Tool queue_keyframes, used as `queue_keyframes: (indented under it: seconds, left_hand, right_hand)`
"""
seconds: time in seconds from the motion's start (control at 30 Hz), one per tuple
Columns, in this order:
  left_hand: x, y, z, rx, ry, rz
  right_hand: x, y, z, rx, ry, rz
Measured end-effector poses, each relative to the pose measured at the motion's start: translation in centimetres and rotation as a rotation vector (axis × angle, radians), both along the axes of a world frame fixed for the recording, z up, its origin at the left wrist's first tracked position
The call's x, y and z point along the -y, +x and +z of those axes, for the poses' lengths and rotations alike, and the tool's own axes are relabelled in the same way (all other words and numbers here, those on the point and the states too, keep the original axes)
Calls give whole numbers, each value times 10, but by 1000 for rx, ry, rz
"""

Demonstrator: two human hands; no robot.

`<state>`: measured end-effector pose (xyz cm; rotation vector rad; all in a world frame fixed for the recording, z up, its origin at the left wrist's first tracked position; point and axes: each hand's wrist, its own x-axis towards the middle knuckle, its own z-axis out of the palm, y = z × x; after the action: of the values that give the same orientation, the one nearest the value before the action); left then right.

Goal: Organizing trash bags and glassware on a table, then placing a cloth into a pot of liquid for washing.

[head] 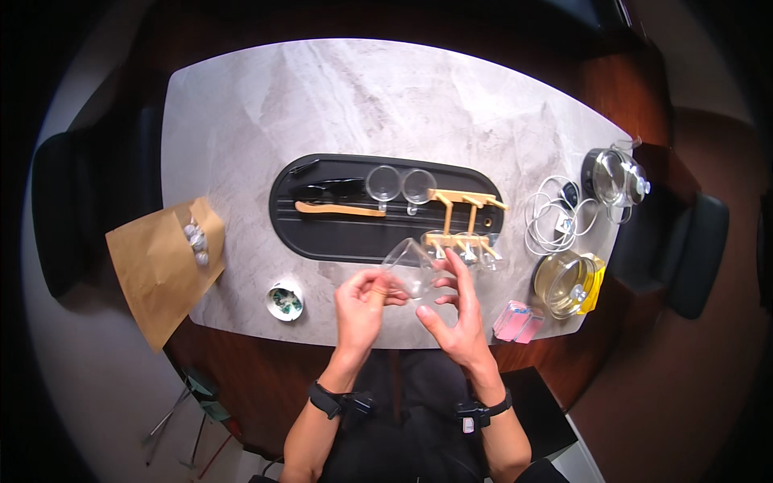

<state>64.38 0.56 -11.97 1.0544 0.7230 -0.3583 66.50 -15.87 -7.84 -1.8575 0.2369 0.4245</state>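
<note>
My left hand [366,302] grips a clear glass cup [410,268], tilted on its side above the table's near part. Beside the cup's right side is my right hand [456,308], its fingers apart and the palm facing the glass; whether a fingertip touches it I cannot tell. Just beyond, a wooden cup rack [471,198] stands at the right end of a black oval tray [338,244], with several glass cups [492,256] hanging on its near pegs. Two glass mugs [383,183] [418,186] rest on the tray left of the rack, near wooden tongs [341,209] and a dark glossy object [332,188].
Left are a brown paper bag [163,271] with wrapped balls and a white bowl [285,302]. Right lie a coiled white cable [534,226], a glass kettle [613,175], a lidded glass pot [561,287], a yellow packet [595,284] and pink cards [518,322].
</note>
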Motion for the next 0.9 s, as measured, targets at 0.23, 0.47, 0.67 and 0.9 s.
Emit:
queue_keyframes:
  seconds: [0.23,0.47,0.67,0.9]
  left_hand:
    - [115,12,-8,-124,-460,-42]
    - [172,18,-21,-111,-511,-63]
    - [163,23,3,-151,-343,-34]
    - [77,21,-13,0,163,103]
  right_hand:
    - [68,-4,4,93,65,-330]
    - [127,13,9,19,-239,-258]
    - [141,81,22,376,-527,155]
    - [159,158,-6,532,-756,988]
